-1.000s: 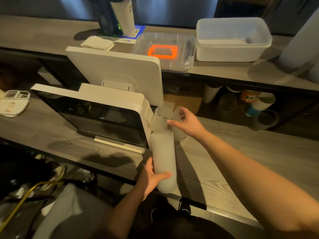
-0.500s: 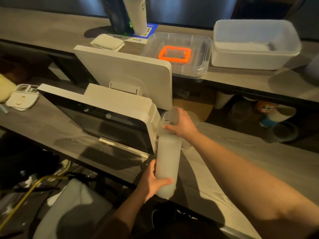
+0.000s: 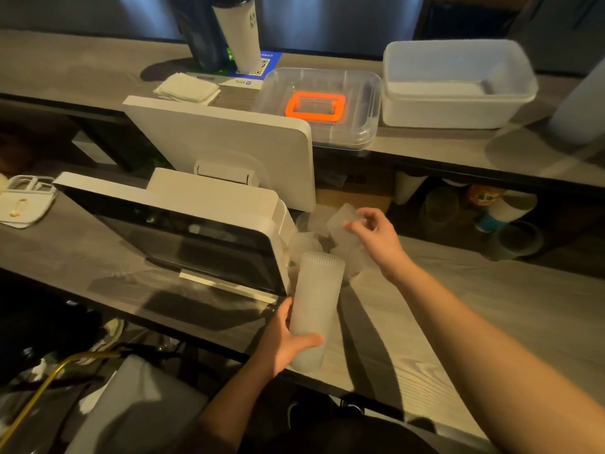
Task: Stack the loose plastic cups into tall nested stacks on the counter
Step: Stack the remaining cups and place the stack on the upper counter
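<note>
Now, line by line:
Left hand: the left hand (image 3: 288, 342) gripped the lower part of the nested stack (image 3: 314, 309), thumb across the front and fingers curled round the far side.
Nested stack: a tall, frosted, ribbed column of cups, tilted with its open top leaning away from the person, its base at the near edge of the counter (image 3: 491, 322), just beside the right side of the touchscreen terminal (image 3: 183, 231).
Right hand: the right hand (image 3: 373, 237) pinched a single translucent cup (image 3: 342, 224) between thumb and fingertips, held above the loose cups and apart from the top of the stack.
Loose cups: a small cluster of loose cups (image 3: 347, 257) lay on the counter behind the stack, close to the terminal's right edge; their number could not be told, since they blurred into one another.
Counter: grey wood-grain, with both forearms reaching over its near edge.
Upper shelf: a raised ledge (image 3: 82, 70) along the far edge carried a clear lid with an orange frame (image 3: 316, 104), a white plastic tub (image 3: 458, 83) toward the right, a folded cloth (image 3: 186, 88), and a tall white cup stack (image 3: 239, 37) near the middle.
Under the ledge: several cups and containers (image 3: 504, 214) stood in shadow at the right.
Left end of counter: a small white tray-like item (image 3: 26, 201) rested near the left edge.
</note>
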Motion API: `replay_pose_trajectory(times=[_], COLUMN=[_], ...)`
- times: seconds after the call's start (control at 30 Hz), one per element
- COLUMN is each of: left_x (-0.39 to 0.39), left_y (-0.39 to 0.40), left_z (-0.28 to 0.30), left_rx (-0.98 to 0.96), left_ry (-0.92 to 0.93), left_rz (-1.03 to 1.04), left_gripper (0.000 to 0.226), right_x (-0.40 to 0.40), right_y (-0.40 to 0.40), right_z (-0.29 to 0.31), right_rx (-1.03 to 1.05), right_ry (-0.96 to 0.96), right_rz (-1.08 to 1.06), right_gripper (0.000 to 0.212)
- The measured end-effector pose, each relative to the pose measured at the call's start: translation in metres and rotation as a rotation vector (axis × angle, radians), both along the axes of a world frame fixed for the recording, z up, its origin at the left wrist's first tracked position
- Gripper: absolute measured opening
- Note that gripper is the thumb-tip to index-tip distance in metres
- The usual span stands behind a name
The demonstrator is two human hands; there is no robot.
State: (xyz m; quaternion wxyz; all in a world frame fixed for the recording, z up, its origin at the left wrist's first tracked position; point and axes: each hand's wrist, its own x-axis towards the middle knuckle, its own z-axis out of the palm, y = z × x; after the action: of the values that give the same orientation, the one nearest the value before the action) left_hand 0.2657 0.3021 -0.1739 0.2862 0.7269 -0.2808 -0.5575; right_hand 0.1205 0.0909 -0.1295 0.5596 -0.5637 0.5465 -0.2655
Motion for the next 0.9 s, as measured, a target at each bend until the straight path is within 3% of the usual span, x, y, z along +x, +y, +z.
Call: replay_pose_trajectory(times=[0.17, 0.53, 0.77, 0.9], left_x=[-0.003, -0.007, -0.009, -0.006], left_y=[-0.005, -0.007, -0.005, 0.001], left_z=[0.001, 0.009, 0.012, 0.012], left_rx=[-0.052, -0.068, -0.093, -0.069], left_ry=[-0.054, -0.079, -0.047, -0.02], left_rz=[-0.104, -0.146, -0.143, -0.096], left_gripper=[0.115, 0.119, 0.118, 0.117], right_x=[-0.027, -0.044, -0.032, -0.029], right_y=[0.016, 0.051, 0.071, 0.07], right_z=[0.016, 0.039, 0.03, 0.021], right_rx=[-0.012, -0.231, -0.126, -0.079], right_ry=[-0.081, 0.157, 0.142, 0.127], right_rz=[0.027, 0.25, 0.379, 0.327], right_gripper=[0.064, 0.064, 0.074, 0.068])
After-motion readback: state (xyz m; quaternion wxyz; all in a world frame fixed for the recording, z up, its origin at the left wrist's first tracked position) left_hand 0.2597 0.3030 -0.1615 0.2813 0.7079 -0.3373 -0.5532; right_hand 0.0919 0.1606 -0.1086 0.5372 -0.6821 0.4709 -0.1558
